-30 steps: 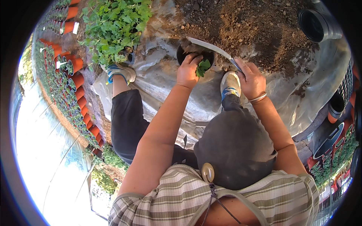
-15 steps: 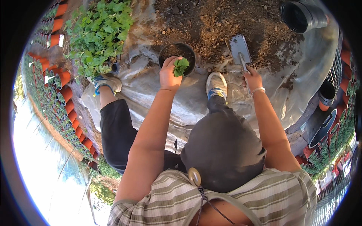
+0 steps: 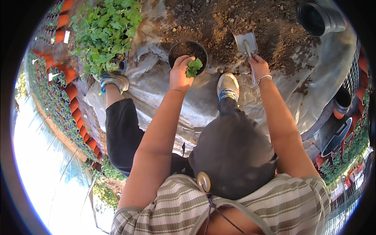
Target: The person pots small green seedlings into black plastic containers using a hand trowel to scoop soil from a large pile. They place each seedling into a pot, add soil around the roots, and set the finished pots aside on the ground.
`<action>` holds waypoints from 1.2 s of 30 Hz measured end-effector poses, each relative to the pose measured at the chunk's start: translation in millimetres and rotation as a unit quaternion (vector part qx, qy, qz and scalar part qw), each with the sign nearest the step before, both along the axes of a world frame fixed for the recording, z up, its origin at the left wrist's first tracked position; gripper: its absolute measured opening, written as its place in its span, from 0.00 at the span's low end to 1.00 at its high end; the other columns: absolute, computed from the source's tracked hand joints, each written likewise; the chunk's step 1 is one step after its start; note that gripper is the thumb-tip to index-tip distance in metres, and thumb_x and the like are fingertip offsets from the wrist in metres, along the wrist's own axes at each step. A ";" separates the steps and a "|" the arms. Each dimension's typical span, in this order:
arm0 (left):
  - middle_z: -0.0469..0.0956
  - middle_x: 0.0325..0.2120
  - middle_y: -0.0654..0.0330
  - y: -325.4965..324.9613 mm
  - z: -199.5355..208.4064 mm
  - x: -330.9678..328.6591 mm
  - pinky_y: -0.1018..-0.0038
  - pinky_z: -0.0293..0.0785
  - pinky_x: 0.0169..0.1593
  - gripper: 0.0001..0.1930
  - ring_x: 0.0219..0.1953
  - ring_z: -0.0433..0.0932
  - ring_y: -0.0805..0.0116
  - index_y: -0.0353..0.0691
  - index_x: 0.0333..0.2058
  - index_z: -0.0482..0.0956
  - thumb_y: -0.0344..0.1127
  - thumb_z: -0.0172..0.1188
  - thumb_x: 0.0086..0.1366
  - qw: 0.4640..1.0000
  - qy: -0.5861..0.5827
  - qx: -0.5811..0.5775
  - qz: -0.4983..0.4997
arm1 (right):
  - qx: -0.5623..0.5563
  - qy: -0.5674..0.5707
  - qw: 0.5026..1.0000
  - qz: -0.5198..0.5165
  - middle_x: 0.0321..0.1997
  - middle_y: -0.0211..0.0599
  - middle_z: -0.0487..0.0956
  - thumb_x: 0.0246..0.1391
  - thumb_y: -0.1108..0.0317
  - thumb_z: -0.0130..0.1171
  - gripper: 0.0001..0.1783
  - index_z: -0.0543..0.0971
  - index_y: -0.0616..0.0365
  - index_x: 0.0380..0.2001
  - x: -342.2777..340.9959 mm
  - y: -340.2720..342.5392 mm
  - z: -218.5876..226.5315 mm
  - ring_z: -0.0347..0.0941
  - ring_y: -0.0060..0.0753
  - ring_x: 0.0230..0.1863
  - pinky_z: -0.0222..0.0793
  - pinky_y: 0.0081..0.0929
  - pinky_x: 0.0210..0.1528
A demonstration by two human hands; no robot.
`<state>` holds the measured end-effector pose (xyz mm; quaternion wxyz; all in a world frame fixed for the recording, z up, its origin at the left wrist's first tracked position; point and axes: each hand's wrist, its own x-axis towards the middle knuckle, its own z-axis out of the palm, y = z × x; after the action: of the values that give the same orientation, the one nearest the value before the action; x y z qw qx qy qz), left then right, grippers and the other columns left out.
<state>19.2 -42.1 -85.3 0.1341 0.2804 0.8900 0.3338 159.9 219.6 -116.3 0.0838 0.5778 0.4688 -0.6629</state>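
Note:
My left hand (image 3: 180,73) grips a small green seedling (image 3: 194,66) at the near rim of a black pot (image 3: 187,53) partly filled with soil. My right hand (image 3: 257,64) is closed on the handle of a metal trowel (image 3: 246,43), whose flat blade rests on the pile of loose soil (image 3: 243,23). The pot stands on a grey plastic sheet (image 3: 156,82) just ahead of my right shoe (image 3: 228,86).
A clump of green seedlings (image 3: 105,31) lies at the upper left beside my left shoe (image 3: 113,80). Rows of orange pots (image 3: 66,94) line the left side. A stack of black pots (image 3: 319,17) lies at the top right, with more pots and crates (image 3: 340,129) at right.
My right hand has lowered the trowel from above the pot down onto the soil pile. My left hand still holds the seedling at the pot.

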 end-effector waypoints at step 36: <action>0.72 0.48 0.55 0.9 6.4 8.9 0.63 0.74 0.48 0.22 0.47 0.73 0.52 0.45 0.46 0.77 0.26 0.58 0.48 0.991 0.042 -0.088 -0.087 | 0.458 0.209 0.698 0.509 0.31 0.31 0.76 0.50 0.68 0.57 0.23 0.76 0.35 0.51 -69.5 -16.3 94.5 0.76 0.39 0.35 0.73 0.36 0.35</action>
<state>28.1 -41.2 -79.0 0.1491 0.3576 0.8929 0.2291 90.3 203.3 -21.7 0.0329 0.0643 0.9426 -0.3260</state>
